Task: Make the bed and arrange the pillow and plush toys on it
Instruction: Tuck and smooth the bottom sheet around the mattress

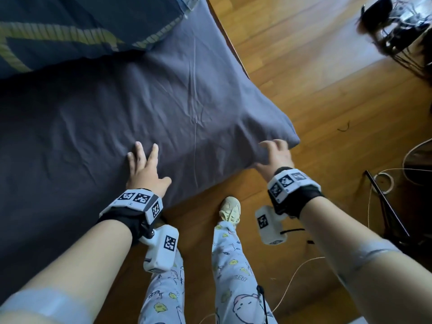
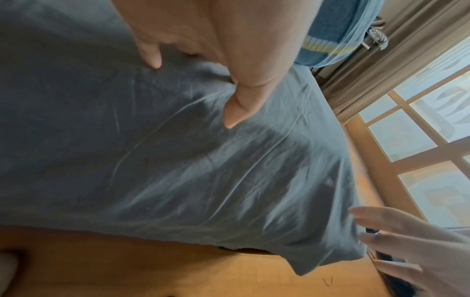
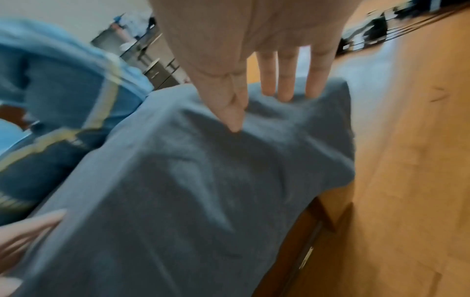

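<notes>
A grey-purple bed sheet covers the mattress, creased near its corner. My left hand lies flat on the sheet near the bed's front edge, fingers spread and straight. My right hand rests on the sheet's corner with fingers extended over the fabric; in the right wrist view its fingers lie straight on the bunched corner. A dark blue blanket with yellow stripes lies heaped at the far end. No pillow or plush toy is in view.
Wooden floor runs along the bed's right side. Cables and dark gear lie at the right. My legs in patterned trousers and a shoe stand by the bed. A window and curtain show in the left wrist view.
</notes>
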`<state>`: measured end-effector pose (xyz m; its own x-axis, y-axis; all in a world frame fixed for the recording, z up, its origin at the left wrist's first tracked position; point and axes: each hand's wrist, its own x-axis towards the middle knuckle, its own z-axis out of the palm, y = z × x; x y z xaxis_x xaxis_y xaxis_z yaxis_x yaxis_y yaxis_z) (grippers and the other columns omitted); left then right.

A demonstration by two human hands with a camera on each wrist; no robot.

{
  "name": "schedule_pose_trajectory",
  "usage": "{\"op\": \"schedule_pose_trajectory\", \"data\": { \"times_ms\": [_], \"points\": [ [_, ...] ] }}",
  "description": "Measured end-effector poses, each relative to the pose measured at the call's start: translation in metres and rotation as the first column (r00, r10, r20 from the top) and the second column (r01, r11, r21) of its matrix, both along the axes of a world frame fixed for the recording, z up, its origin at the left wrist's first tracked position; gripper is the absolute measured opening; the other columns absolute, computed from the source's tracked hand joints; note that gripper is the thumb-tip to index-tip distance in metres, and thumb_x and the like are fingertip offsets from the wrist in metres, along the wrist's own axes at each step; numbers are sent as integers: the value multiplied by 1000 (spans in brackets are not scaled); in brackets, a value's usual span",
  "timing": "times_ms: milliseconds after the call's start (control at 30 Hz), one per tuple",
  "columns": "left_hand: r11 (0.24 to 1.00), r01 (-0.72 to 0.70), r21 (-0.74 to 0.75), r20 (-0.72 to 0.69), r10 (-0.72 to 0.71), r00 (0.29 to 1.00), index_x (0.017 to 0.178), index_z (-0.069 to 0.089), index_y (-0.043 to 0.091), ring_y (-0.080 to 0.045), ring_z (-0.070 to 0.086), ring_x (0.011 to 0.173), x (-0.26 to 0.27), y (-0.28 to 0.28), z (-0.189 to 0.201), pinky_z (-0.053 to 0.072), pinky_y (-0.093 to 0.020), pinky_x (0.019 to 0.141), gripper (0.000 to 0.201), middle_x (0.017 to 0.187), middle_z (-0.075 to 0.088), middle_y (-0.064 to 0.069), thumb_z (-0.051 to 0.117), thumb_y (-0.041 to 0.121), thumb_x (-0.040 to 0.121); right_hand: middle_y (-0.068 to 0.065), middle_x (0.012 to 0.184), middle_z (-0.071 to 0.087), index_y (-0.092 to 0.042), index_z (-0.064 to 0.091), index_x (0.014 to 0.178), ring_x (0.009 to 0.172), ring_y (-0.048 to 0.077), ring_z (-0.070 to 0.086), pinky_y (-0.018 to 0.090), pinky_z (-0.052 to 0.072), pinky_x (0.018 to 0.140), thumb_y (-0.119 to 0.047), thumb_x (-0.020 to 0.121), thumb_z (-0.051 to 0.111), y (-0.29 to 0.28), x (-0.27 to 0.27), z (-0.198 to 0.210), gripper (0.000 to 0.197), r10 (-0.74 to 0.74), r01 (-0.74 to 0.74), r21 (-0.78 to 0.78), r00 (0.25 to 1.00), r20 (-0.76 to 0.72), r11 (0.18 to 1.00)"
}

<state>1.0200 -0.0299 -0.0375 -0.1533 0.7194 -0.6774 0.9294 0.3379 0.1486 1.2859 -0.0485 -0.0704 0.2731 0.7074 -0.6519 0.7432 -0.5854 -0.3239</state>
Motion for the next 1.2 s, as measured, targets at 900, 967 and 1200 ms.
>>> {"op": "schedule_pose_trajectory", "data": {
  "times_ms": [900,967,1200],
  "points": [
    [862,-506,-22,86,506,858,67,50,18,-23,53,78,-406,-209,221,34,-28,66,35,66,50,-1,42,38,95,4,109,66,-17,61,108,99,26,64,28,44,68,-36,87,52,-65,-533,228,30,976,-961,-215,140,165,174],
    [830,-557,-8,21,557,830,79,54,14,-23,53,77,-456,-245,238,36,-28,66,33,73,53,-5,41,38,95,6,108,66,-15,62,105,97,28,64,29,44,67,-36,86,52,-89,-589,233,30,986,-978,-183,68,155,96],
    [674,-736,55,-4,738,675,84,58,19,-29,60,94,-571,-322,259,48,-37,85,26,101,64,-11,42,36,95,8,111,63,-17,60,106,100,31,61,31,44,72,-34,86,49,-141,-731,244,29,984,-987,-117,-124,126,-109]
  ]
}}
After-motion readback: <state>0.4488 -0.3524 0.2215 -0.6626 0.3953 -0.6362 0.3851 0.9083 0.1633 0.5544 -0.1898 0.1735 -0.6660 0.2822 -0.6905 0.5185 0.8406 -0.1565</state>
